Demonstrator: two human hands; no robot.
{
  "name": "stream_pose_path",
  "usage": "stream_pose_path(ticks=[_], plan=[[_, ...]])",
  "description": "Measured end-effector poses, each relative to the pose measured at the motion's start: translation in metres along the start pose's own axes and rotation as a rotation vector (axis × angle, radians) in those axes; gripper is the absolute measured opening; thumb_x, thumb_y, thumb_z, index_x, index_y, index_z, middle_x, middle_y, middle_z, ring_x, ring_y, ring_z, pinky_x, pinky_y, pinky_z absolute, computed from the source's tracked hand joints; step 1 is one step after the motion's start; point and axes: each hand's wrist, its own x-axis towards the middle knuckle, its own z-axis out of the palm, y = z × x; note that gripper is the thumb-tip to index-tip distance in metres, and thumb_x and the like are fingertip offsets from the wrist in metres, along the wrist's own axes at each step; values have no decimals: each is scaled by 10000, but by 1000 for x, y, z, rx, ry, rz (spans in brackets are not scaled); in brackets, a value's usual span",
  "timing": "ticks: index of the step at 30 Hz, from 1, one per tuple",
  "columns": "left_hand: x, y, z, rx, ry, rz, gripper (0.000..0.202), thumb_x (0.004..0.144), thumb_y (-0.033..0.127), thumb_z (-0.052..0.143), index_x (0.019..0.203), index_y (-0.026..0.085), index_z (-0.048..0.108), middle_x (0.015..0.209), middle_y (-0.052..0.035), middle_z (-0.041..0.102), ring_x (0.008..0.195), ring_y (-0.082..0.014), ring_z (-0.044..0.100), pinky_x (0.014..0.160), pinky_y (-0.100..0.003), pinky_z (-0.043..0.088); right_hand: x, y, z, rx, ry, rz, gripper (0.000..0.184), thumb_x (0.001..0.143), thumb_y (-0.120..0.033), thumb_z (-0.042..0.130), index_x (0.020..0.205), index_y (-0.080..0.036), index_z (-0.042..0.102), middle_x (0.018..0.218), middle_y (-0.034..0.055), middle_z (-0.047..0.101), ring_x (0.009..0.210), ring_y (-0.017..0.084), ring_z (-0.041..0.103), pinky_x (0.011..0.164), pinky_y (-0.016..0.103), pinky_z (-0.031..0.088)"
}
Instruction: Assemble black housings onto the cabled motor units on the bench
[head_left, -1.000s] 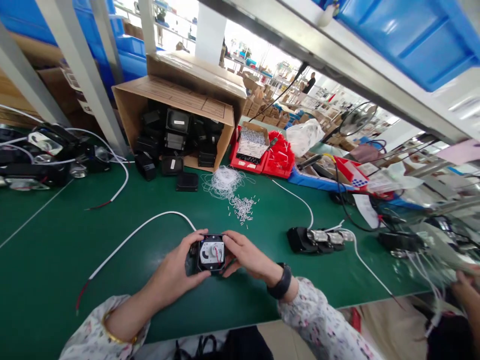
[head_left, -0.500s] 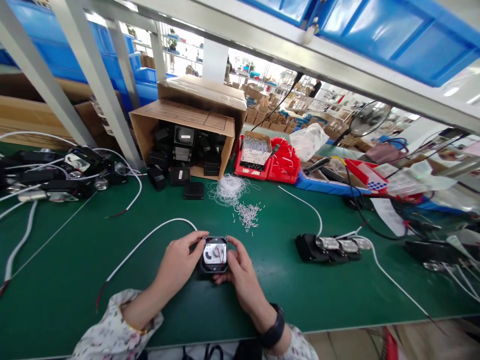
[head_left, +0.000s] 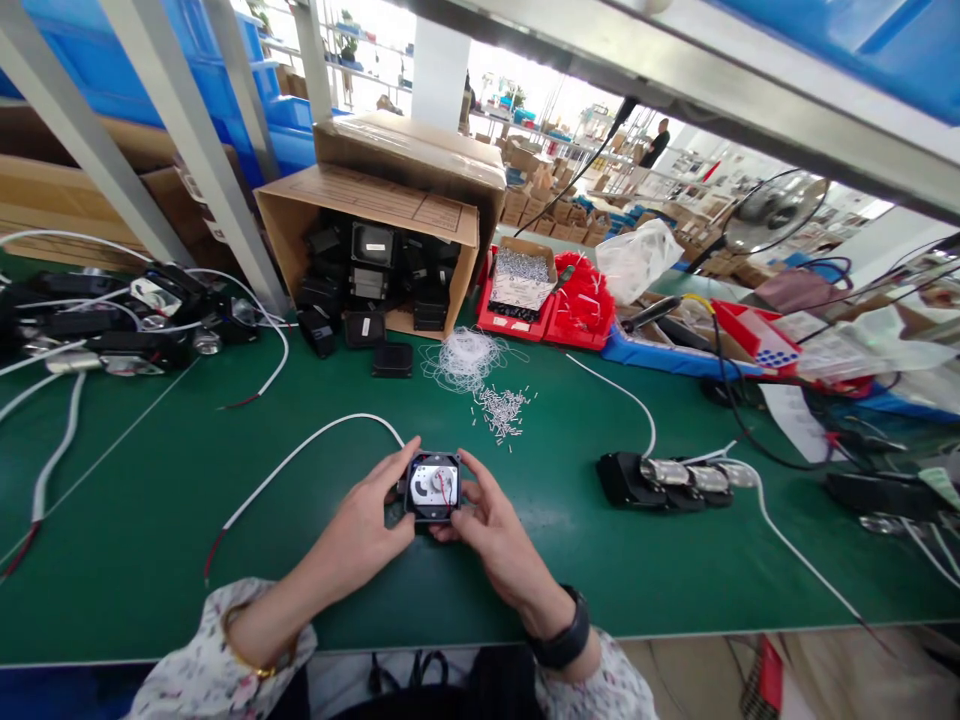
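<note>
Between my two hands is a small square black housing, its open face turned up toward me. Inside it sits a white plate with a round part and thin red wires. My left hand grips the housing's left side, index finger at the upper corner and thumb at the lower one. On the right side my right hand holds it, thumb on the lower right corner, with some fingers underneath. A white cable runs from behind the housing to the left, ending in red wire.
Beyond my hands lie small metallic pins and a coil of clear thin tubing. A cardboard box holds black housings. Red bins stand beside it. Assembled black units with cables lie right, more cabled units left.
My view has tilted down and shifted slightly left. My left thumb has moved from the housing's upper left to its lower left corner; my right thumb sits lower. Both hands keep hold.
</note>
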Motion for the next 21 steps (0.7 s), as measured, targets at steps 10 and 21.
stream_pose_path(ticks=[10,21], plan=[[-3,0,5,161,35,34,745,723,117,501,1410,197,226,1396,-77,388,1256,-222,409,1040,-368,372,-1,-4,4,78,51,23,811,633,-130,717,1319,-243,300,1025,42,574,682,119,603,675,271,477],[1,-28,10,194,119,228,848,581,333,791,1298,229,350,1333,-110,453,1258,-306,380,1040,-469,335,5,-32,-24,-385,-146,69,664,752,-284,688,1331,-229,367,1074,75,602,945,208,587,850,378,456]])
